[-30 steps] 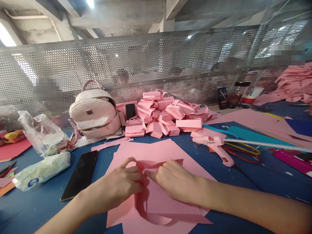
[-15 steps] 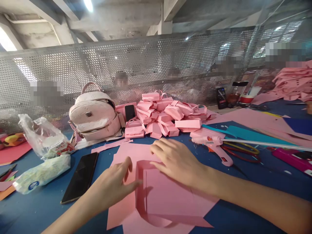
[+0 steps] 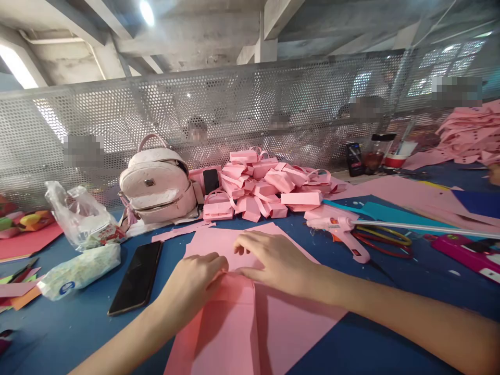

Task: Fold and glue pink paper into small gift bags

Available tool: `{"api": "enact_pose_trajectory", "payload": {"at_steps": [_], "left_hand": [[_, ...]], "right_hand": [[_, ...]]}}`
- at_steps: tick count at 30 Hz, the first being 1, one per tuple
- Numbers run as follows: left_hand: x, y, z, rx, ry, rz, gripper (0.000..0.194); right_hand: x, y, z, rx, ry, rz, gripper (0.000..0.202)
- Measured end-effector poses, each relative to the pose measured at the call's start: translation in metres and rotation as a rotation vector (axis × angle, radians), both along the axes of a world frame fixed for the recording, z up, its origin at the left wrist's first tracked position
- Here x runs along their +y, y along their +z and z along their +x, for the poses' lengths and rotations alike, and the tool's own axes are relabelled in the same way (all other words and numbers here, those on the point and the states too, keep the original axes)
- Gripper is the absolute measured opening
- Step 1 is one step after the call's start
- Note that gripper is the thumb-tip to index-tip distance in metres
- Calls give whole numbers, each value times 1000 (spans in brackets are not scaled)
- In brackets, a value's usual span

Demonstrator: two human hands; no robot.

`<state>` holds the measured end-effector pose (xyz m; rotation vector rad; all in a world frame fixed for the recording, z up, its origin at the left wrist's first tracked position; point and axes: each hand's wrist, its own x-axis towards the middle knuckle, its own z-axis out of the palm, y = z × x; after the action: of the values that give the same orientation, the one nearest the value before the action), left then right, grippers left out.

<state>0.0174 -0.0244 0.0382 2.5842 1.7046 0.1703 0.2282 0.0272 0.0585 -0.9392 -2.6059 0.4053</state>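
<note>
My left hand (image 3: 201, 276) is closed on the far left edge of a folded pink paper piece (image 3: 230, 328), which stands raised with creased sides. To its right, my right hand (image 3: 271, 255) has its thumb at the far edge of that piece, and its curled fingers are apart from the thumb. Nothing shows in the gap between them. Beneath both hands a larger pink paper sheet (image 3: 297, 328) lies flat on the blue table (image 3: 344, 344). The fingertips of my left hand are partly hidden behind the paper.
Several small pink paper boxes (image 3: 269, 185) with handles are heaped at the back. Left of them stand a pale pink backpack (image 3: 160, 182) and, nearer, a black phone (image 3: 136, 276). A pink glue gun (image 3: 339, 232) lies to the right, beside teal paper (image 3: 406, 216).
The pink paper piece has been lifted and folded toward me; its open inside no longer shows. My left hand has closed on its edge, and my right hand has moved slightly left.
</note>
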Motion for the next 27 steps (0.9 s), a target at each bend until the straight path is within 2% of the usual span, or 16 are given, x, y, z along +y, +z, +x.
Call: {"api": "enact_pose_trajectory", "payload": {"at_steps": [2,5,7,10,12,14,17,21,27], "left_hand": [[-1,-6,2,-53,-109,154,14],[-12,-8,7,0,-228,446,15],[-25,-12,15,41,-284,532,17],[-49,-34,32,-30,-345,641,30],[-61,-56,43,-54,-388,679,23],[-68,-75,48,4,-392,721,19],[-70,-93,50,46,-382,757,19],[-73,-103,48,125,-324,747,20],[-85,-101,47,165,-239,678,26]], "right_hand": [[1,-8,-3,-18,23,-9,19],[5,-18,-5,-107,13,-39,7],[6,-19,-4,-131,-8,-27,5],[5,-14,-2,-128,16,25,7],[3,-9,-1,-150,130,109,9],[-1,-4,0,-216,272,209,12],[-8,-3,-1,-354,368,359,17],[-19,-13,-9,-461,362,514,24],[-26,-19,-17,-580,355,479,21]]}}
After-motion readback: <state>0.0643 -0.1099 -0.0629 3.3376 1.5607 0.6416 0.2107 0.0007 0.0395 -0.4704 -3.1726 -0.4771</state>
